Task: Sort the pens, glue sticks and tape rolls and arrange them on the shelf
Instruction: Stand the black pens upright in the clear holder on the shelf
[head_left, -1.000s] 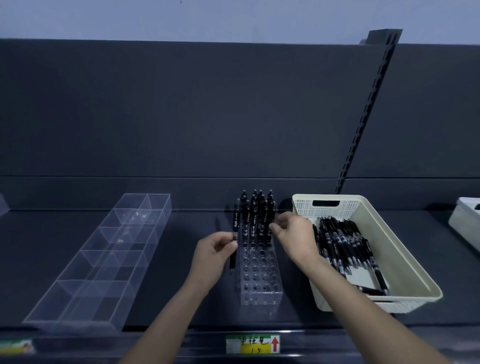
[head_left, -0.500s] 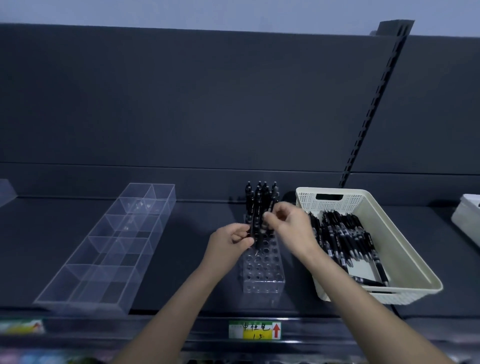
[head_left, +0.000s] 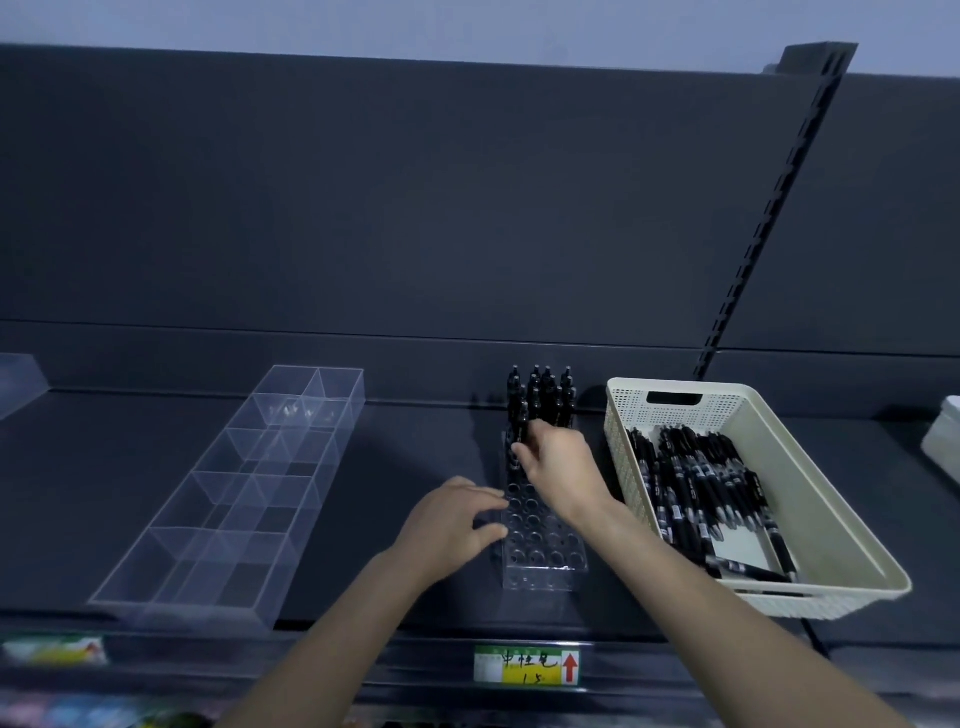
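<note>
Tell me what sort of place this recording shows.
Probably a stationery shop's display shelving: a handwritten price label on the shelf edge, a slotted upright in the back panel, and a clear pen holder beside a basket of black pens.

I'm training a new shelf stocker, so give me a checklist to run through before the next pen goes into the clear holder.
1. Steadying: left hand rests against the clear pen holder: ok.
2. Free holes: the holder's near rows are empty: ok.
3. Seating: right hand pinches a pen, fingers hide its lower end: cannot tell.
4. Supply: loose pens lie in the cream basket: ok.
5. Order: standing pens upright in the far rows: ok.
</note>
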